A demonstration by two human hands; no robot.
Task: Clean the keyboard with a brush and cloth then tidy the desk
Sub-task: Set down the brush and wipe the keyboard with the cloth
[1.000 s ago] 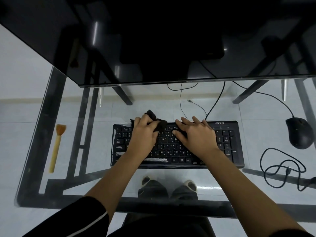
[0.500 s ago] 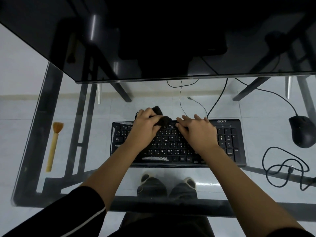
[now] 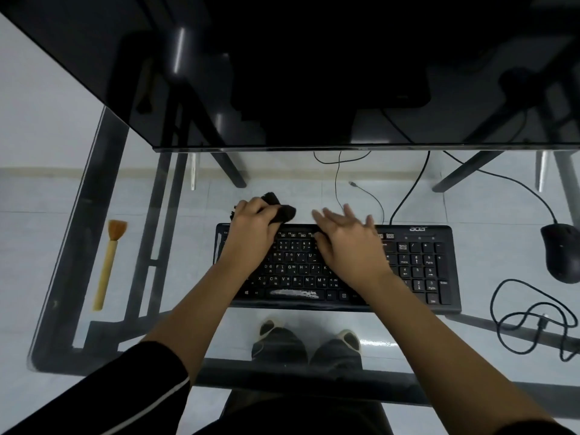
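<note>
Over the keyboard (image 3: 339,268), our left hand (image 3: 251,233) bunches the dark cloth (image 3: 281,210) at the top edge while our right hand (image 3: 348,243) lies spread flat beside it; the cloth looks soft and light, best gripped wadded.

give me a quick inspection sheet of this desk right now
surface: glass desk, floor tiles show through it
job's things: black keyboard at centre; dark cloth at its top edge; brush lying apart at far left
clutter: mouse at right
hands: left hand has its grip shut on the cloth; right hand open, flat on the keys
cables: coiled loose cable at right; thin leads behind the keyboard
surroundings: dark monitor above; person's feet under the glass
</note>
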